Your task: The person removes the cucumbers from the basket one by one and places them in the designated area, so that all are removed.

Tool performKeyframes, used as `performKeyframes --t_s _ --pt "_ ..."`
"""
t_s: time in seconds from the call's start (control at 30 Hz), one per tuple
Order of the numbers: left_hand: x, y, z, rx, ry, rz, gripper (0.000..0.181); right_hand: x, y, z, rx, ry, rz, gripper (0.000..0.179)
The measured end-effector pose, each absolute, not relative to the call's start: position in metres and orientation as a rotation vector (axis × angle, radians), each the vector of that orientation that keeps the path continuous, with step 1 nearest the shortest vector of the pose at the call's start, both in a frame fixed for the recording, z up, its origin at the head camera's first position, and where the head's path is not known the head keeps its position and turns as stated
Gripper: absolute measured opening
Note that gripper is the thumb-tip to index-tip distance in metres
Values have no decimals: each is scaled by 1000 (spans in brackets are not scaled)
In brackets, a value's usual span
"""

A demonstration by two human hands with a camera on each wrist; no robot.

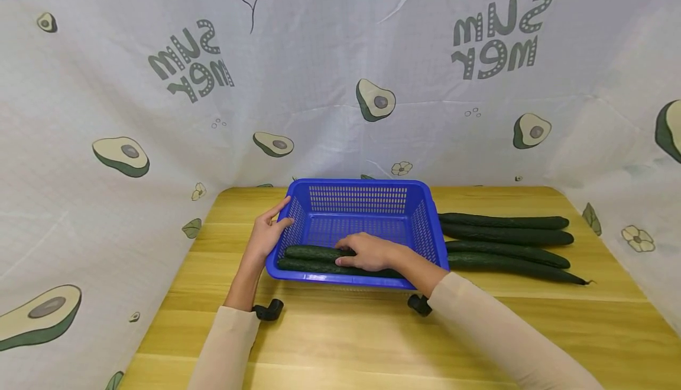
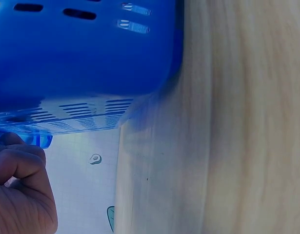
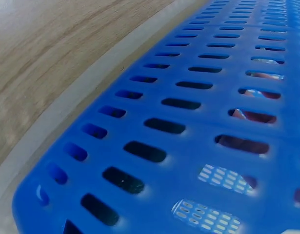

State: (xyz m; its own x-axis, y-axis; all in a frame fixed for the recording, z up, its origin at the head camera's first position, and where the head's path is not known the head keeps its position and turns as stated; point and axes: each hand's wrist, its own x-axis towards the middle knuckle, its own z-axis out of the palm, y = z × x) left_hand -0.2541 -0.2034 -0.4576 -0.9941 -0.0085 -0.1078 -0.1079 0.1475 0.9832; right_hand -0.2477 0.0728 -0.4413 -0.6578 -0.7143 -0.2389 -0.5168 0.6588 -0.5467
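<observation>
A blue plastic basket (image 1: 340, 280) with slotted walls stands on the table. Two dark green cucumbers (image 1: 308, 265) lie side by side along its front wall, inside. My right hand (image 1: 372, 252) reaches over the front rim and grips the cucumbers' middle, thumb on the near one; the fingertips' exact hold is partly hidden. With my left hand (image 1: 268, 233) I hold the basket's left rim, thumb on the inner side. The left wrist view shows that hand's curled fingers (image 2: 23, 165) under the rim. In the right wrist view the basket wall (image 3: 154, 126) hides my right hand almost wholly.
Several more cucumbers (image 1: 511, 235) lie on the wooden table (image 1: 330, 343) to the right, their left ends close to the basket. A white curtain (image 1: 319, 71) printed with avocados hangs behind and beside the table. Each wrist carries a black mount (image 1: 270, 309).
</observation>
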Motion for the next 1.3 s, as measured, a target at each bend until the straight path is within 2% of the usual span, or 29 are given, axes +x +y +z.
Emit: performKeyframes --t_s 0.33,0.67,1.07,1.3 --pt "-253 -202 -456 -116 2324 2017 58 -247 73 -439 -949 2445 -660 37" --pt "-252 -202 -456 -129 2330 2018 58 -249 80 -434 -984 2448 -765 43" --pt "-253 -203 -458 -113 2338 1998 57 -245 86 -421 -1084 2551 -839 39" --pt "-254 -204 -458 -118 2331 2005 57 -245 91 -403 -1048 2613 -940 36"
